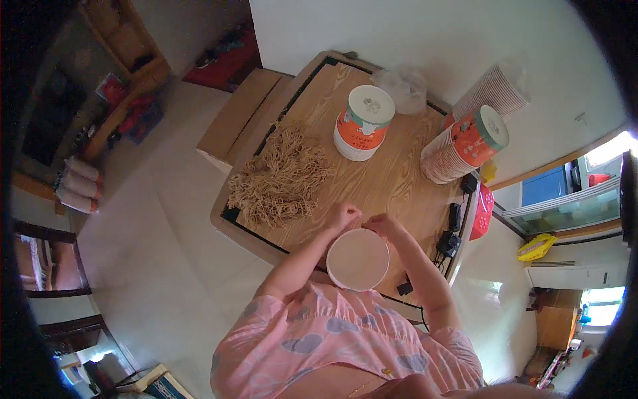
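A round white paper bucket (358, 261) is right in front of my body at the table's near edge, its pale inside facing up toward me. At its far rim my left hand (343, 217) is closed in a pinch; what the fingertips hold is too thin to make out, perhaps a strand. My right hand (385, 227) is closed too, its fingertips at the same rim, close to the left ones. What lies between those fingers is hidden. Beyond my left hand spreads a loose heap of brown twine cords (282, 176).
Upside-down printed paper buckets (361, 136) stand stacked on the wood-grain table (392, 179). More bucket stacks (445, 156) lean at the right rear, with a clear plastic bag (404, 90) near the wall. Black adapters (449, 243) line the right edge. A cardboard box (239, 116) adjoins the left side.
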Demonstrator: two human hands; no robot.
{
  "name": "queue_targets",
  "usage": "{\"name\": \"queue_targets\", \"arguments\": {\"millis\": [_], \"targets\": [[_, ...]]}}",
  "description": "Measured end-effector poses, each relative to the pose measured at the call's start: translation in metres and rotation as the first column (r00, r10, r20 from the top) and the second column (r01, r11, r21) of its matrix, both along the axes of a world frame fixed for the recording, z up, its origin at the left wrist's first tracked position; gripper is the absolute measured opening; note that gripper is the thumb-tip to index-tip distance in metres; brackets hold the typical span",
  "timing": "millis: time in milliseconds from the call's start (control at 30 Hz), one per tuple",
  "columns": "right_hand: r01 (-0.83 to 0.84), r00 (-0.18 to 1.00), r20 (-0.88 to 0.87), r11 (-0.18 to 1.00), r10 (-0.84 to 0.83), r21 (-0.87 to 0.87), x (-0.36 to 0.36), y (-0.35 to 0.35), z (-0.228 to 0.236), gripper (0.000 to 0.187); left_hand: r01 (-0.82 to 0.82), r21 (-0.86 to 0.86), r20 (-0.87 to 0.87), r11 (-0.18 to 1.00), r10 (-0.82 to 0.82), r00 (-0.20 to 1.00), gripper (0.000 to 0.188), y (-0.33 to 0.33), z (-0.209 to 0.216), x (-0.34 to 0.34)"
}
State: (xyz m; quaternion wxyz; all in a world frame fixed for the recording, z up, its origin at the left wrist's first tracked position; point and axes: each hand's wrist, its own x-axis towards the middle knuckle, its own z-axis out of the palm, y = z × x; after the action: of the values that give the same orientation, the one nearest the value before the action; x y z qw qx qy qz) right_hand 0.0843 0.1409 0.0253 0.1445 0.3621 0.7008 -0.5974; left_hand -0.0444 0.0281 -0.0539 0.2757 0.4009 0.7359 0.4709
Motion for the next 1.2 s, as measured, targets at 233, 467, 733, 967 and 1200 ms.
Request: {"name": "queue_targets", "arguments": {"millis": [233,467,733,967,1200], "targets": [[-0.076,0.995,0.046,0.982,0.085,-0.174,0.011,0.005,-0.004,0.014,0.338,-0.115,-0.016,0.934,-0.342,0.94,0.018,-0.012,0.003,-0.01],[0.036,0.948,-0.318,0.999,-0.026,0.025,-0.001,-0.021,0.078,0.012,0.132,0.395,0.271,0.909,-0.252,0.929,0.015,-0.022,0.053,-0.001],[-0.154,0.928,-0.3,0.959,0.223,0.239,0.02,-0.037,0.067,0.01,0.232,0.162,0.225,0.959,-0.265,0.938,0.007,-0.047,0.115,0.0],[-0.085,0.965,-0.224,0.97,0.138,0.229,0.021,-0.041,0.069,0.01,0.081,0.127,0.265,0.989,-0.112,0.958,0.005,-0.043,0.111,0.008],[-0.072,0.959,-0.248,0.966,0.135,0.247,0.021,-0.04,0.07,0.014,0.064,0.135,0.034,0.989,-0.069,0.997,0.006,-0.036,0.102,0.008]]}}
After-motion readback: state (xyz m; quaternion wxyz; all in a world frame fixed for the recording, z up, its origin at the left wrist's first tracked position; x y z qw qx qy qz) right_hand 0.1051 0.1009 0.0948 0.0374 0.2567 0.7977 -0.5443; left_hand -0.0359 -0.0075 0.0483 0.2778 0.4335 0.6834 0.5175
